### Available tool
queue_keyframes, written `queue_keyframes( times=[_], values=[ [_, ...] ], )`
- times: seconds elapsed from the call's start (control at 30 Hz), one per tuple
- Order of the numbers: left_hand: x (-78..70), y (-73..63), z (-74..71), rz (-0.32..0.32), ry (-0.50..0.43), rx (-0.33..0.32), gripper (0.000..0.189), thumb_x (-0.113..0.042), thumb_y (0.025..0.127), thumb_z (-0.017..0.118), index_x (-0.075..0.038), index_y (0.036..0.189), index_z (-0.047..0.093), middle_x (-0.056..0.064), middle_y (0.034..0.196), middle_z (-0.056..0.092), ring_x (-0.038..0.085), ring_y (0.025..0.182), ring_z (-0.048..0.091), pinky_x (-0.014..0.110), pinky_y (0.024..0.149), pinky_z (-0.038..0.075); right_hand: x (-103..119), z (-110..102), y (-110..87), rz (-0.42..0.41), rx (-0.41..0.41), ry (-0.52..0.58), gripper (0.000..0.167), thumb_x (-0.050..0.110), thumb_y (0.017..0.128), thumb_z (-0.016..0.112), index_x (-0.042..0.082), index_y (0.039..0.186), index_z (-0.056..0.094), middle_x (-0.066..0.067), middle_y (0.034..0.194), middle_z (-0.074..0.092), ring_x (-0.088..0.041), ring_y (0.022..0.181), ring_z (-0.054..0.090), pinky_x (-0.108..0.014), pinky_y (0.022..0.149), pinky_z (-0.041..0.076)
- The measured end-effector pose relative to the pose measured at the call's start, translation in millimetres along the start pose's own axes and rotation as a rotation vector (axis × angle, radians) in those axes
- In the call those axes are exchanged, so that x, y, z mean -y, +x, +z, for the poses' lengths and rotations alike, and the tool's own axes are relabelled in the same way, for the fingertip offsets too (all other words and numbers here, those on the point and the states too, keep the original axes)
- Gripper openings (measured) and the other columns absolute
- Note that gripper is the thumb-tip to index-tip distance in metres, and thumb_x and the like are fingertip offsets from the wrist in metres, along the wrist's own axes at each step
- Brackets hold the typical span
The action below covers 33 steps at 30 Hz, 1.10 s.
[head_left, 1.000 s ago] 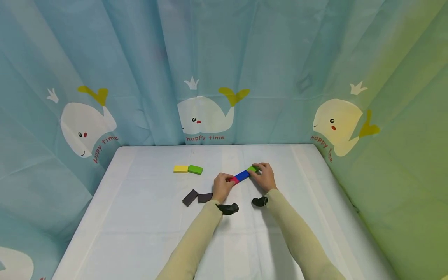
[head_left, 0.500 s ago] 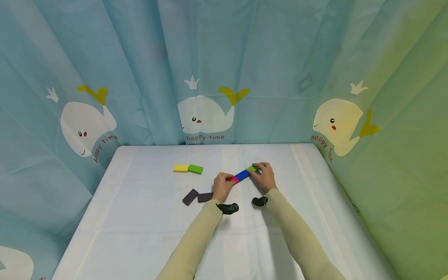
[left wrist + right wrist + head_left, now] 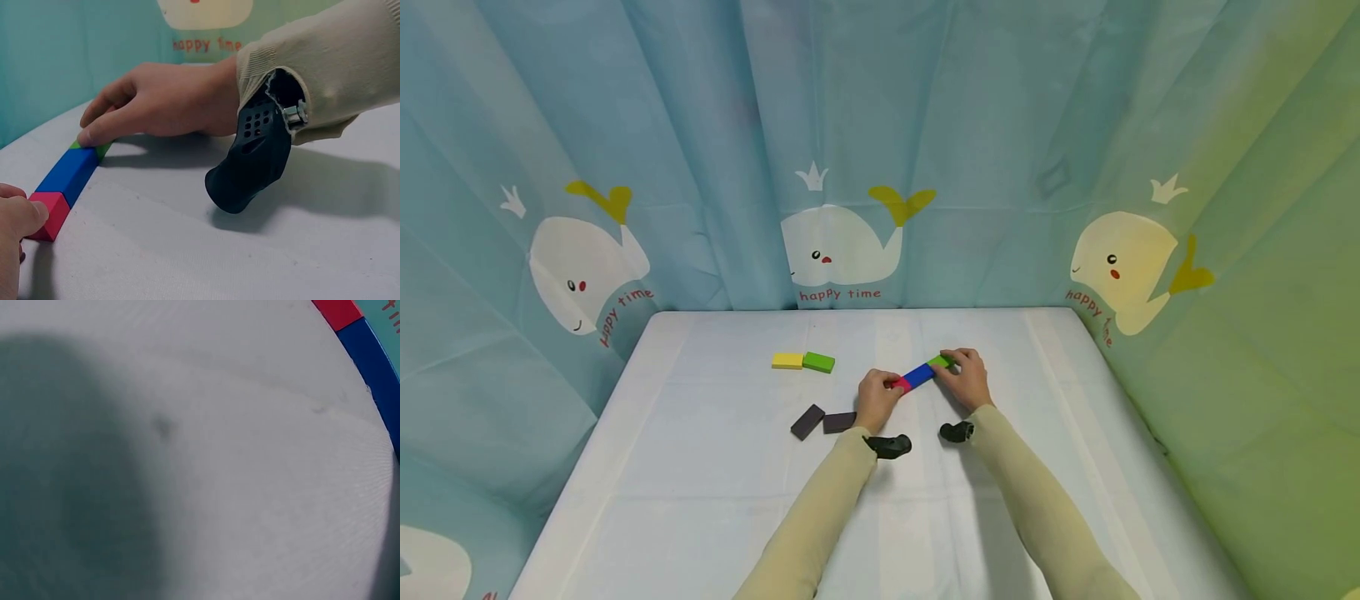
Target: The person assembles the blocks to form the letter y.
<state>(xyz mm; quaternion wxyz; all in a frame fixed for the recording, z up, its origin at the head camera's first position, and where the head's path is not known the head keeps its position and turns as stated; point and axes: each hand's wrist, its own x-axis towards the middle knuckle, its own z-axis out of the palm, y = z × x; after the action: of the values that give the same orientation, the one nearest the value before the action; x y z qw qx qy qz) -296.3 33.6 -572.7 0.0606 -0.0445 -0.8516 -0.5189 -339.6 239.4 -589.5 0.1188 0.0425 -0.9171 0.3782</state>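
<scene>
A short row of coloured blocks lies slantwise on the white table, end to end: a red block (image 3: 904, 385) nearest, a blue block (image 3: 919, 377) in the middle, a green block (image 3: 939, 362) farthest. My left hand (image 3: 876, 398) pinches the red block between thumb and fingers. At the other end my right hand (image 3: 968, 381) grips the green block, its fingers covering much of it. In the left wrist view the red block (image 3: 55, 215) sits flush against the blue block (image 3: 70, 172). Only parts of the red block (image 3: 340, 311) and blue block (image 3: 374, 375) show in the right wrist view.
Further left, a yellow block (image 3: 787, 361) and another green block (image 3: 818, 362) lie end to end. Two dark blocks (image 3: 807, 422) lie beside my left wrist, one partly behind it. A whale-printed curtain (image 3: 1000, 150) stands round the table (image 3: 700, 500).
</scene>
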Motion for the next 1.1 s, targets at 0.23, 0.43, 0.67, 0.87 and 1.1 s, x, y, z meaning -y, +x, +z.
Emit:
queue_keyframes(
  times=[0.23,0.43,0.67,0.87,1.1],
  values=[
    [1.4,0.0,-2.1,-0.020,0.008,-0.011,0.015,-0.002,0.084,0.073,0.000,0.099,0.074,0.009,0.093,0.062,0.019,0.085,0.057,0.032,0.076,0.048,4.7,3.4,-2.0,-0.013,-0.008,0.005,0.044,0.030,0.089,0.072,0.003,0.123,0.066,-0.025,0.125,0.049,-0.042,0.119,0.044,-0.059,0.100,0.031],
    [4.5,0.0,-8.1,-0.002,0.003,0.006,0.020,-0.003,0.086,0.071,0.002,0.105,0.073,0.012,0.098,0.063,0.022,0.088,0.058,0.034,0.079,0.049,7.9,6.3,-4.3,-0.033,-0.021,0.008,0.046,0.028,0.089,0.072,0.001,0.125,0.064,-0.026,0.128,0.048,-0.043,0.122,0.042,-0.059,0.102,0.031],
    [7.9,12.0,-38.3,0.080,0.084,0.042,0.025,-0.008,0.091,0.068,0.002,0.113,0.069,0.014,0.102,0.063,0.025,0.094,0.059,0.038,0.085,0.049,15.3,8.8,-17.7,0.000,-0.132,0.113,0.048,0.025,0.091,0.071,-0.002,0.129,0.061,-0.026,0.134,0.048,-0.043,0.123,0.043,-0.055,0.101,0.034],
    [11.2,24.0,-88.5,0.026,0.337,-0.090,0.028,-0.012,0.092,0.068,0.001,0.117,0.066,0.017,0.112,0.059,0.032,0.104,0.055,0.042,0.092,0.046,30.2,18.5,-33.5,0.016,-0.108,0.111,0.048,0.028,0.087,0.075,-0.001,0.124,0.065,-0.022,0.126,0.057,-0.036,0.104,0.052,-0.047,0.091,0.040],
    [26.0,23.1,-117.8,-0.140,0.499,-0.181,0.040,-0.018,0.088,0.073,0.009,0.115,0.059,0.024,0.113,0.051,0.039,0.102,0.046,0.047,0.090,0.042,46.2,31.0,-38.7,0.000,-0.081,0.156,0.049,0.031,0.085,0.077,0.001,0.123,0.067,-0.021,0.125,0.057,-0.036,0.107,0.050,-0.048,0.091,0.041]
  ],
)
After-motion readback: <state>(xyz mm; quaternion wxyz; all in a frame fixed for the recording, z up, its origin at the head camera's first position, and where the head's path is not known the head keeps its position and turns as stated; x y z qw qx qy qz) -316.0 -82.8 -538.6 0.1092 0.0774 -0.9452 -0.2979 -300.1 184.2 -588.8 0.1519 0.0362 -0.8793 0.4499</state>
